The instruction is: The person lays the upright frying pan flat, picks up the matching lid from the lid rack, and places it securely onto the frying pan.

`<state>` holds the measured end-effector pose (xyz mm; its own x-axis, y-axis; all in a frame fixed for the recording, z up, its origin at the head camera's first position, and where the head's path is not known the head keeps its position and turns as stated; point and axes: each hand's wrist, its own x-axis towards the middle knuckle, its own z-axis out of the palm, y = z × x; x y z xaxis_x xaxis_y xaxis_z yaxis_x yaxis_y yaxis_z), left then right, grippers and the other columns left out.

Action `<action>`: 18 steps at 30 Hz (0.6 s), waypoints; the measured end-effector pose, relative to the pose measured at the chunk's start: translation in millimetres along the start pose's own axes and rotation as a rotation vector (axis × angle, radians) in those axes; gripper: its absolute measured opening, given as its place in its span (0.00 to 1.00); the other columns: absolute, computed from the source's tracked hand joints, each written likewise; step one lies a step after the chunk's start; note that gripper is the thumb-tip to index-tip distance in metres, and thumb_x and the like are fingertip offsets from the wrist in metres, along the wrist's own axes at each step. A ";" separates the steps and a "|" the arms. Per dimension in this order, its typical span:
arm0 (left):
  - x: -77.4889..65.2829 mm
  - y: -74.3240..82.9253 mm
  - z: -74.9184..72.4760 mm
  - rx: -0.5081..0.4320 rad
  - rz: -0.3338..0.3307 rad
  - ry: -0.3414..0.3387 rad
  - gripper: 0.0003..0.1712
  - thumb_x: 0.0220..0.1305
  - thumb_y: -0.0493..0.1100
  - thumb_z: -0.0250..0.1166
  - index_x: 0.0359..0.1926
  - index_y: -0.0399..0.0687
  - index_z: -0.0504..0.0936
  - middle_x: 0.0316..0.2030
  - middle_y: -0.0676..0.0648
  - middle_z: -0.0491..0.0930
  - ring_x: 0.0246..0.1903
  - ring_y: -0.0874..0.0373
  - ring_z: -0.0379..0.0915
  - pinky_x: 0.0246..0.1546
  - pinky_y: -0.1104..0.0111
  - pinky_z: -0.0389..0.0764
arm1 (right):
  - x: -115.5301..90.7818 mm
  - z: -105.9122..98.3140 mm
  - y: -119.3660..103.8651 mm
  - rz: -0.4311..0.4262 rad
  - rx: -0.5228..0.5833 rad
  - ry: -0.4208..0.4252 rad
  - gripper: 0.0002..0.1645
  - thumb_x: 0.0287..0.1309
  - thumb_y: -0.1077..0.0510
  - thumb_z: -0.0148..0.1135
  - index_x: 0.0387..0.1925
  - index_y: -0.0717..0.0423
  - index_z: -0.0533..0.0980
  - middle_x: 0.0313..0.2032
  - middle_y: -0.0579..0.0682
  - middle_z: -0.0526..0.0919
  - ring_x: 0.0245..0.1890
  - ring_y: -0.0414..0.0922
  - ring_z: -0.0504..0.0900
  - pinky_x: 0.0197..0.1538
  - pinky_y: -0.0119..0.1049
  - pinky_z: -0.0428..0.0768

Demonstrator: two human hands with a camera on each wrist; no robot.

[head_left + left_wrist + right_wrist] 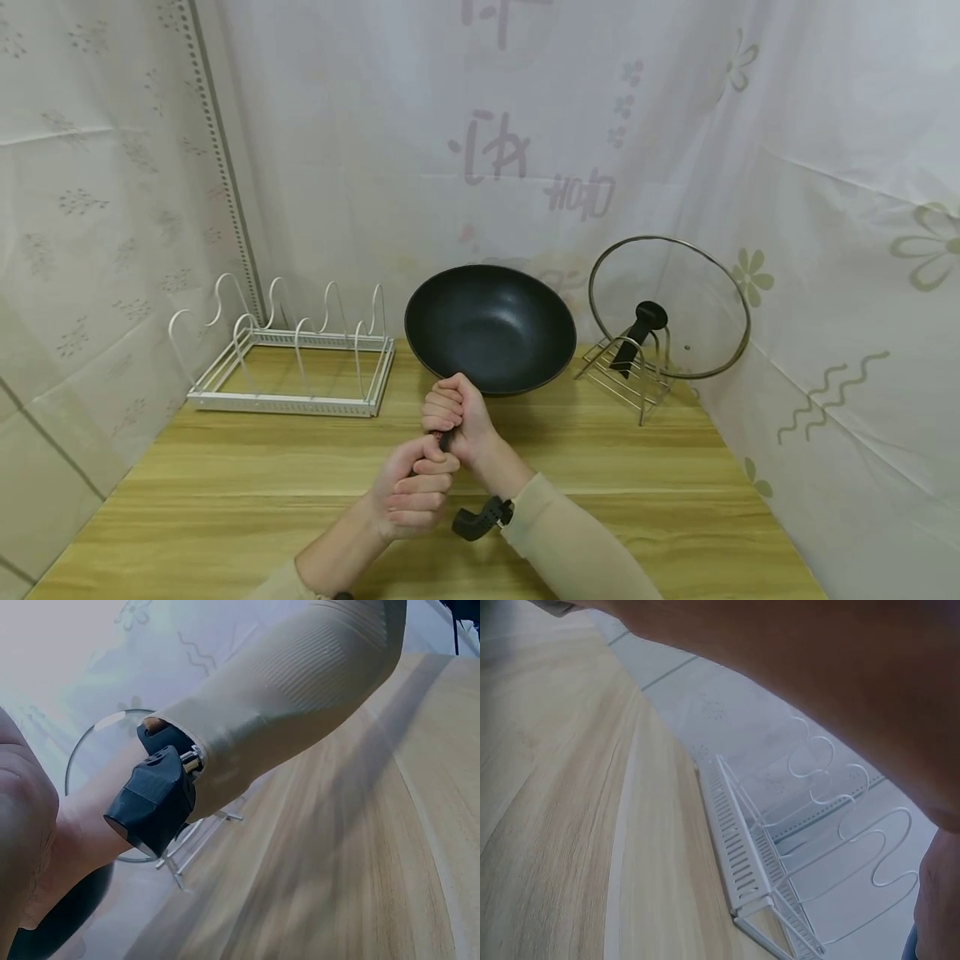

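A black wok (491,329) is held out over the table, its dark inside tilted towards me. My right hand (467,421) grips its handle close to the pan. Just behind it, my left hand (418,493) wraps round the handle's rear part, so most of the handle is hidden by fingers. In the left wrist view, part of the left hand (22,817) fills the left edge, and a dark piece of the wok (71,915) shows below the right wrist. The right wrist view has only a bit of the right hand (939,900) at its edge.
A white wire rack (288,404) with wavy dividers stands at the back left of the wooden table (600,500). At the back right, a glass lid (697,308) with a black knob leans in a small metal stand (637,392), beside a patterned curtain (847,333).
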<state>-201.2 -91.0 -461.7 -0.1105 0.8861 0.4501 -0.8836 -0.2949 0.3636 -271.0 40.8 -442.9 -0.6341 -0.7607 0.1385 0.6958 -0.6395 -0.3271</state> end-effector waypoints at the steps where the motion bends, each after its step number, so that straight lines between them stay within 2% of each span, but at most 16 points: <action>1: 0.6 -0.3 -0.4 -0.001 0.001 0.002 0.23 0.81 0.44 0.43 0.23 0.57 0.53 0.12 0.58 0.55 0.07 0.66 0.52 0.05 0.77 0.50 | -0.5 -0.6 -0.7 0.002 0.001 0.005 0.29 0.78 0.56 0.31 0.15 0.43 0.51 0.10 0.38 0.63 0.11 0.35 0.68 0.20 0.23 0.68; 11: 7.0 -5.0 -5.5 -0.014 0.024 0.025 0.23 0.81 0.44 0.44 0.23 0.57 0.52 0.12 0.58 0.54 0.08 0.67 0.51 0.06 0.77 0.48 | -7.1 -7.4 -5.6 0.009 0.005 0.025 0.28 0.80 0.56 0.29 0.16 0.42 0.49 0.12 0.38 0.59 0.11 0.35 0.67 0.21 0.24 0.70; 18: 11.8 -8.3 -10.7 -0.021 0.019 0.035 0.23 0.80 0.44 0.44 0.23 0.57 0.52 0.12 0.58 0.53 0.08 0.67 0.50 0.07 0.77 0.48 | -13.4 -13.3 -10.3 0.039 0.008 0.050 0.30 0.80 0.55 0.27 0.15 0.43 0.51 0.10 0.39 0.64 0.11 0.36 0.68 0.21 0.24 0.70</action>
<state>-200.0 -74.3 -468.1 -0.1434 0.8925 0.4276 -0.8907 -0.3047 0.3374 -274.1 59.1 -453.8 -0.6228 -0.7784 0.0789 0.7226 -0.6109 -0.3236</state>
